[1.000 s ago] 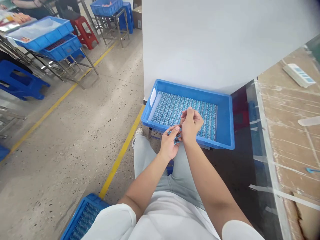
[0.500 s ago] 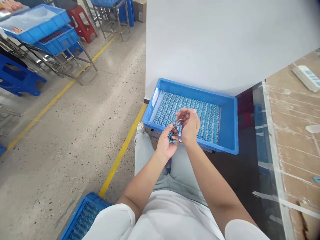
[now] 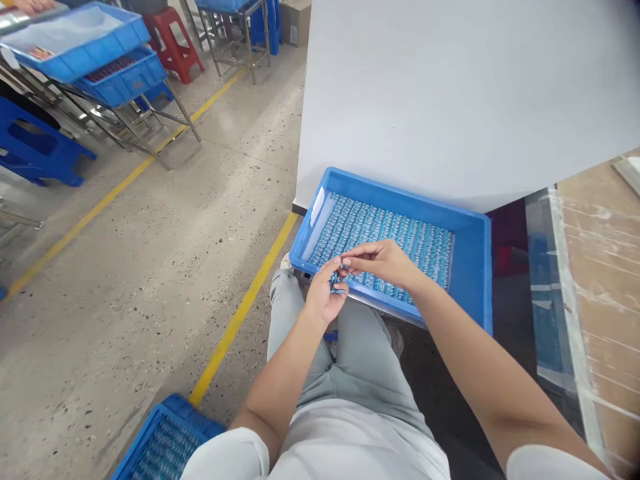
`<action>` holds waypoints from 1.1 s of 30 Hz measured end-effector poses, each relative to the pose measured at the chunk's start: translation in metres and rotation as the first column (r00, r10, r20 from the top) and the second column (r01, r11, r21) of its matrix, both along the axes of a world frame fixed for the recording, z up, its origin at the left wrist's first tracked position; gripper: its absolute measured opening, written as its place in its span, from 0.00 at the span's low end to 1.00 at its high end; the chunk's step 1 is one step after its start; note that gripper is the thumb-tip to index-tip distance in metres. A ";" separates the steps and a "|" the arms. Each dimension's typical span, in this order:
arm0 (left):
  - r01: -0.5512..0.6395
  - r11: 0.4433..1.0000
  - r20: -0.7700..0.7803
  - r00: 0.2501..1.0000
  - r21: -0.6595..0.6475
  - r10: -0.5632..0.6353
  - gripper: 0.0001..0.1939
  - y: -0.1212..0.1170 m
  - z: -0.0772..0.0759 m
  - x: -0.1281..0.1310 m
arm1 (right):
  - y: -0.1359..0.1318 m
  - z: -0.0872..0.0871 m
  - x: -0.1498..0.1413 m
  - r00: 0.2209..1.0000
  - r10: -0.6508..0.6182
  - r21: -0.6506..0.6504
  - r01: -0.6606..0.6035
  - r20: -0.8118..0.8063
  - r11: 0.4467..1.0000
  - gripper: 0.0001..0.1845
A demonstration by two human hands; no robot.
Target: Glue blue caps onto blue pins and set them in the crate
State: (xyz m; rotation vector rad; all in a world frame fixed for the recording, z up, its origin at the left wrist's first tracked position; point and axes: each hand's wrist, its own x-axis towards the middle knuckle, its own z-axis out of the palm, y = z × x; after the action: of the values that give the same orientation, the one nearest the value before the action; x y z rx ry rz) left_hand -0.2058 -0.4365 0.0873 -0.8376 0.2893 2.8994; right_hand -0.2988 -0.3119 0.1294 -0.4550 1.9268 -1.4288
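My left hand (image 3: 325, 292) is closed around several small blue-and-dark pieces (image 3: 336, 283), too small for me to name their kind. Thumb and fingers of my right hand (image 3: 383, 262) pinch at the top of these pieces, by the left thumb and fingertips. Both hands are over the near edge of a blue plastic crate (image 3: 475, 267). Inside it, rows of small blue-and-white pieces (image 3: 370, 223) lie close together on a pale sheet. My right hand and forearm hide part of the rows.
A second blue crate (image 3: 173, 407) with similar rows stands at my lower left. A white panel (image 3: 425, 100) rises behind the near crate. To the right is a brown-topped table (image 3: 600, 267). Across the floor stand stacked crates (image 3: 115, 80), a red stool (image 3: 175, 47) and a blue stool (image 3: 45, 143).
My right hand has lowered and turned from loosely curled fingers to a pinch at the left hand's fingertips. My left hand keeps its pieces. The camera view has shifted slightly.
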 end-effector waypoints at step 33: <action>-0.168 0.985 0.160 0.972 -0.045 0.173 0.07 -0.102 -0.066 -0.032 | -0.083 -0.214 -0.278 0.778 0.289 0.719 0.280 -0.558 0.636 0.12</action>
State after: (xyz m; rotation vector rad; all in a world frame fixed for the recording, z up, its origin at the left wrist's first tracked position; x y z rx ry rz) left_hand -0.2380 -0.5386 0.0210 -1.1516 0.2596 2.9629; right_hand -0.5771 -0.3953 -0.0846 -0.5449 2.8432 -0.2530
